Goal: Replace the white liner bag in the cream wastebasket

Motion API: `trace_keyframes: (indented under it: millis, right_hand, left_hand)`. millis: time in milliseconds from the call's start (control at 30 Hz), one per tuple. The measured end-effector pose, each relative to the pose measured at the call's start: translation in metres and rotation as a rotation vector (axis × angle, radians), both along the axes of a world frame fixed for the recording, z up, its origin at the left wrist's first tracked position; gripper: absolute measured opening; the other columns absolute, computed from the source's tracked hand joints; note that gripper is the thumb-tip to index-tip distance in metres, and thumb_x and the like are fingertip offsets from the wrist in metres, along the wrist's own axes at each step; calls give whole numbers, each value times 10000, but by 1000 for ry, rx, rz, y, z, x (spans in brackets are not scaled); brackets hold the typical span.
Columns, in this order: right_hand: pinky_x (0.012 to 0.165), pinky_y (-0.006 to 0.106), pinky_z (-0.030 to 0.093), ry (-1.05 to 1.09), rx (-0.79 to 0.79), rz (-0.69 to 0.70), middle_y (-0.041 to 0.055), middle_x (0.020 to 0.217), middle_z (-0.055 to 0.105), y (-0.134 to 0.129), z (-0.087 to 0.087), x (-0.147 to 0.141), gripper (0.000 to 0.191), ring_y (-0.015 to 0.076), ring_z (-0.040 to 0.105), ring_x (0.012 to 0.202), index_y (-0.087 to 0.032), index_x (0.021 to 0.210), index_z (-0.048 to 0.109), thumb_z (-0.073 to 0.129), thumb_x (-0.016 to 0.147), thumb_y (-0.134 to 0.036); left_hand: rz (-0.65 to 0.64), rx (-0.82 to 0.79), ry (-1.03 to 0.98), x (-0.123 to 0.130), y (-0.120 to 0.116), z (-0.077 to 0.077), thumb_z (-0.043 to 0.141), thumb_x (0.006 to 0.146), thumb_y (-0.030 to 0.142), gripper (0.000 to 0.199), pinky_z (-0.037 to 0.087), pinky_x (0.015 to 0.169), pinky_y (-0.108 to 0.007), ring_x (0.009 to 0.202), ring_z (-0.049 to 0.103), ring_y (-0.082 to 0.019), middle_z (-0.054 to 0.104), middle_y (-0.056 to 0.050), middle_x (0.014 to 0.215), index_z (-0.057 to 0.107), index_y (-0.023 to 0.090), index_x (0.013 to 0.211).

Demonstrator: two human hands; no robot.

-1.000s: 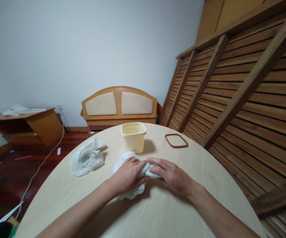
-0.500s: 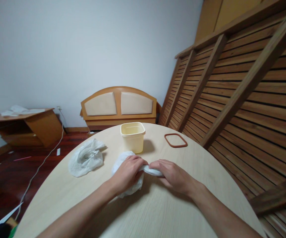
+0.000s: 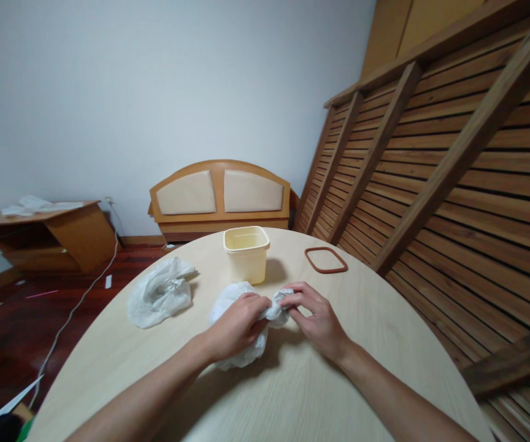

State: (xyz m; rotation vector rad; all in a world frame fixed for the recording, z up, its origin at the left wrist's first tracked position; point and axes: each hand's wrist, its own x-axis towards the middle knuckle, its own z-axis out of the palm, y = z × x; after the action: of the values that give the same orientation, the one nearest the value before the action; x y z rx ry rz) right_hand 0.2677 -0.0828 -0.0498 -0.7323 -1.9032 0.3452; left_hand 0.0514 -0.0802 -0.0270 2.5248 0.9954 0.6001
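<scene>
A white plastic bag (image 3: 234, 296) is bunched up near the middle of the round table (image 3: 320, 374). My left hand (image 3: 237, 325) is closed around its gathered neck, with the fuller part of the bag showing behind and below the fingers. The fingers of my right hand (image 3: 313, 316) pinch the crumpled end that sticks out to the right. Just beyond my hands stands a pale yellow plastic container (image 3: 246, 261), upright with its top uncovered. To its right a reddish-brown rounded-square ring (image 3: 327, 271) lies flat.
Another crumpled white plastic bag (image 3: 159, 294) lies on the table's left side. Slatted wooden boards (image 3: 430, 202) lean along the right. A headboard (image 3: 219, 190) stands behind the table, and a low cabinet (image 3: 85, 239) and a white cable (image 3: 81, 307) are at left.
The neck of the bag was a stretched, twisted roll between both hands; now it is a loose bunch. My right hand has shifted its grip, from wrapped fingers to a fingertip pinch.
</scene>
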Motion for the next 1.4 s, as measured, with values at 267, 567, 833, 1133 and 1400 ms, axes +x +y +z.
trace_keyframes:
  millis: [267, 567, 833, 1133, 1400]
  right_hand:
    - [904, 362, 551, 32, 8, -122, 85, 1270, 561, 1, -1, -3, 204, 186, 629, 1010, -261, 1006, 738, 606, 896, -152]
    - [619, 254, 502, 47, 0, -282, -26, 714, 610, -3, 2, -5, 76, 135, 594, 630, -223, 844, 562, 618, 895, -224]
    - [910, 360, 550, -51, 55, -113, 66, 1096, 679, -10, -3, -12, 368, 206, 660, 1016, -236, 1208, 559, 672, 861, -187]
    - [865, 343, 572, -50, 41, -116, 40, 1012, 715, -10, -3, -13, 358, 199, 694, 950, -236, 1125, 591, 600, 800, -86]
    - [882, 358, 570, -75, 98, -136, 42, 1042, 715, -8, -7, -10, 404, 201, 693, 980, -244, 1161, 573, 593, 801, -62]
  left_hand:
    - [-96, -61, -251, -5, -1, -1, 510, 916, 148, 411, 479, 940, -373, 1037, 611, -207, 664, -115, 1161, 410, 185, 1313]
    - [-79, 35, -241, -1, -1, 2, 512, 930, 141, 386, 458, 1002, -409, 1140, 610, -234, 667, -99, 1247, 527, 225, 1307]
    - [-7, -125, -402, 1, -2, 5, 486, 978, 218, 299, 457, 982, -379, 1082, 623, -222, 676, -96, 1209, 533, 200, 1272]
    - [-29, -110, -408, 3, -6, 5, 667, 902, 301, 408, 439, 1018, -376, 1159, 601, -243, 655, -95, 1258, 539, 214, 1279]
    - [89, 13, -282, 2, -4, 4, 620, 907, 241, 241, 463, 915, -374, 1020, 642, -246, 707, -73, 1096, 610, 203, 1144]
